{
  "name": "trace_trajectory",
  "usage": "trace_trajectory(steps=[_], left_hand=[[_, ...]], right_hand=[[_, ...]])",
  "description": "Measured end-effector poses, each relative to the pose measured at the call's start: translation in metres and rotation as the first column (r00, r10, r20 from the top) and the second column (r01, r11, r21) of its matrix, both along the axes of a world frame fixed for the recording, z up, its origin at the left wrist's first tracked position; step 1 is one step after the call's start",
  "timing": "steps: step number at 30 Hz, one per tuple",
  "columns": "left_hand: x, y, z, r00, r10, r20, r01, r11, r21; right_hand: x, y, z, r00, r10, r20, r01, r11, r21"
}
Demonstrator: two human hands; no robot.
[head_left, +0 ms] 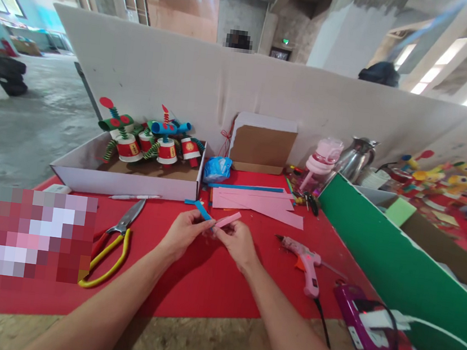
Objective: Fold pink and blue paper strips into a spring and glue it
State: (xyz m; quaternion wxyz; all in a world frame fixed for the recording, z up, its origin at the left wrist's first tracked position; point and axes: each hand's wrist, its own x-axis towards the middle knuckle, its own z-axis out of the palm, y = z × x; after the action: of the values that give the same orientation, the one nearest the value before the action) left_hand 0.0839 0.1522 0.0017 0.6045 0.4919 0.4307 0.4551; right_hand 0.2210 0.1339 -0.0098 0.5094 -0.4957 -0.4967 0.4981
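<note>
Above the red table cover (203, 285), my left hand (186, 231) pinches a blue paper strip (202, 211). My right hand (236, 240) is closed on a pink paper strip (228, 220). The two strips meet at my fingertips, where the exact join is hidden. Beyond my hands lie pink paper sheets (251, 201) with a long blue strip (253, 188) across them. To the right rests a pink hot glue gun (302, 257). Scissors (117, 240) with red and yellow handles lie open on the left.
A white box (126, 183) holds several paper-cup figures (129, 148). A blue packet (217, 169), a pink cup (322, 160) and a metal jug (355, 156) stand at the back. On the right are a green-sided box (376, 260) and a purple power strip (362, 321) with cables.
</note>
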Motion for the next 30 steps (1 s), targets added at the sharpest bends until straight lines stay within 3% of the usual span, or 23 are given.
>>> trace_trajectory(steps=[4, 7, 11, 16, 21, 24, 26, 30], left_hand=[[-0.002, 0.001, -0.001, 1.0, 0.022, -0.007, -0.022, 0.999, -0.028], [-0.002, 0.001, -0.002, 0.995, -0.009, 0.098, 0.019, 0.994, -0.105], [-0.004, 0.002, -0.001, 0.97, -0.015, 0.241, 0.056, 0.984, -0.168], [-0.011, 0.008, 0.005, 0.925, 0.139, 0.354, -0.078, 0.98, -0.182], [-0.015, 0.013, 0.01, 0.876, 0.226, 0.425, -0.173, 0.972, -0.161], [-0.011, 0.009, 0.01, 0.917, 0.146, 0.371, -0.105, 0.986, -0.129], [-0.007, 0.005, 0.008, 0.963, 0.053, 0.263, -0.032, 0.996, -0.083], [-0.001, 0.0, 0.0, 0.998, 0.027, 0.05, -0.027, 1.0, -0.003]], right_hand=[[0.005, 0.001, 0.0, 0.956, -0.081, 0.283, 0.05, 0.992, 0.116], [0.006, 0.0, 0.001, 0.904, -0.171, 0.391, 0.076, 0.966, 0.247], [0.006, 0.001, -0.001, 0.907, -0.173, 0.385, 0.064, 0.958, 0.278], [0.01, 0.006, -0.009, 0.921, -0.185, 0.343, 0.103, 0.965, 0.243], [0.012, 0.008, -0.011, 0.971, -0.151, 0.183, 0.138, 0.987, 0.083], [0.008, 0.006, -0.008, 0.992, -0.123, -0.027, 0.122, 0.992, -0.034], [0.004, 0.003, -0.005, 0.993, -0.073, -0.096, 0.07, 0.997, -0.036], [-0.001, 0.001, -0.003, 1.0, 0.009, -0.021, -0.009, 0.999, 0.036]])
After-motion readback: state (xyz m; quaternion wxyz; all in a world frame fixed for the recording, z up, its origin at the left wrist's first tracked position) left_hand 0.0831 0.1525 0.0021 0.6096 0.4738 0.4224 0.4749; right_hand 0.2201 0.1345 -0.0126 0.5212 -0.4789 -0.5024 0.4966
